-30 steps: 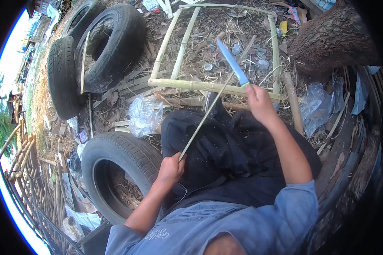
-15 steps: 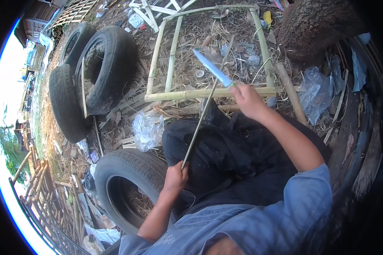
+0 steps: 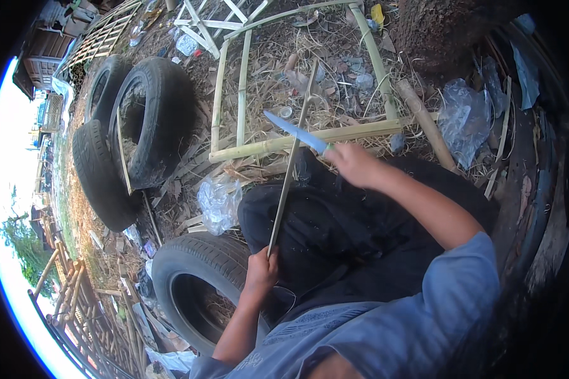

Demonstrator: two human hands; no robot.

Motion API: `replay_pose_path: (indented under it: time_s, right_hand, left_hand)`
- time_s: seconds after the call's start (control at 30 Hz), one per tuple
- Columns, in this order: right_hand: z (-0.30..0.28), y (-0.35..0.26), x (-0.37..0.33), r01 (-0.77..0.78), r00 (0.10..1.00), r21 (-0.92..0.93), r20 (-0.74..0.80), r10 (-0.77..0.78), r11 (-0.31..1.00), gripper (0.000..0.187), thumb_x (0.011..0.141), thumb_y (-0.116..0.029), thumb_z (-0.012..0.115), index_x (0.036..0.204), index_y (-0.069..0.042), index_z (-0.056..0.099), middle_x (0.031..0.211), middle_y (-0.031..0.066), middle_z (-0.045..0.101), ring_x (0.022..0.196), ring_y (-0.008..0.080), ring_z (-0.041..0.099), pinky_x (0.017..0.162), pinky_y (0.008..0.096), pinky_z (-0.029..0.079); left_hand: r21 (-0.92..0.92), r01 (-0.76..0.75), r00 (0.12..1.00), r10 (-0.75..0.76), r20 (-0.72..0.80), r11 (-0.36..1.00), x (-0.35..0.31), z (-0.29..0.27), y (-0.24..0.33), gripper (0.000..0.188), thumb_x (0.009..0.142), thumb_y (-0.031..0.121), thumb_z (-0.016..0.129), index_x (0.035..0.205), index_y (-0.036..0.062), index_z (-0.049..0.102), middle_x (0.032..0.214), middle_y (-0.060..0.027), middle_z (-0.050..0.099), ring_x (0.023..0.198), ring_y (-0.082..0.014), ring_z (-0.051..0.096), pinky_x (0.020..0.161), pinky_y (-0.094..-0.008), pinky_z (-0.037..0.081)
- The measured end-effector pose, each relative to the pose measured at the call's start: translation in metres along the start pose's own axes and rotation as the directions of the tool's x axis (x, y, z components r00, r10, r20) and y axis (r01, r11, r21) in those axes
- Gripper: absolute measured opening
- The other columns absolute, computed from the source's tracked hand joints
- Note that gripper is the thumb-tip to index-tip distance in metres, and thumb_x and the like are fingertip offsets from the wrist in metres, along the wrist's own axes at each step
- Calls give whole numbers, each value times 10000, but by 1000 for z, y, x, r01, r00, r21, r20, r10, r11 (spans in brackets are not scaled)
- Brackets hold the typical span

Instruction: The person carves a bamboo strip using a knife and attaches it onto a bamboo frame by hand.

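My left hand (image 3: 261, 270) is closed round the lower end of a thin bamboo strip (image 3: 285, 191). The strip slants up and away over my dark trousers, its far end above the bamboo frame. In my right hand (image 3: 354, 165) is a knife (image 3: 297, 133) with a long pale blade, gripped by the handle. The blade crosses the strip about level with the near rail of the frame, pointing up and left; whether its edge bites into the strip I cannot tell. Just beyond my knees lies the bamboo frame (image 3: 303, 141), made of split poles.
Several worn tyres lie to my left, one tyre (image 3: 171, 268) close by my left arm. Clear plastic bags (image 3: 219, 203) rest on the littered ground. A thick brown trunk or mound (image 3: 449, 38) stands far right, near a bamboo pole (image 3: 427, 126). Bamboo racks (image 3: 76, 303) stand farther left.
The knife and my right hand have moved left and slightly nearer along the strip. The strip stands a little more upright. The view has shifted slightly.
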State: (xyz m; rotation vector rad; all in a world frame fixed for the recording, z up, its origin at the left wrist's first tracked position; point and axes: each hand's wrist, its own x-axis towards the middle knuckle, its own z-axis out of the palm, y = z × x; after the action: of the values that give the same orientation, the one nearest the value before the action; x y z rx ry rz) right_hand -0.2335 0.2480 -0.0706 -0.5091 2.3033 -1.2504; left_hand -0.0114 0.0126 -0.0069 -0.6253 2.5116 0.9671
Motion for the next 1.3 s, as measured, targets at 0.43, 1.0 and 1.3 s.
replay_pose_path:
  time_s: [0.43, 1.0, 1.3]
  right_hand:
    - [-13, -20, 6, -1, 999, 194, -42, 10, 981, 409, 994, -309, 420, 908, 56, 584, 716, 217, 592, 701, 345, 602, 678, 429, 454]
    - [-19, -39, -6, 18, 991, 123, 133, -35, 992, 401, 993, -311, 432, 896, 52, 571, 696, 207, 573, 675, 330, 577, 676, 423, 438]
    - [-19, -11, 10, -7, 993, 359, -106, 48, 933, 410, 996, -318, 424, 816, 37, 523, 606, 114, 501, 580, 210, 501, 602, 370, 417]
  left_hand:
    - [100, -42, 997, 48, -57, 994, -1, 4, -8, 291, 947, 227, 508, 835, -28, 593, 636, -264, 557, 656, -456, 586, 579, -481, 443]
    - [84, -6, 1000, 8, -28, 996, -6, 1, -19, 285, 944, 218, 498, 824, -21, 598, 625, -245, 572, 646, -437, 601, 584, -477, 456]
    - [94, -33, 999, 37, -35, 995, 0, 6, -10, 259, 932, 203, 504, 840, -22, 594, 653, -265, 573, 687, -454, 599, 611, -501, 456]
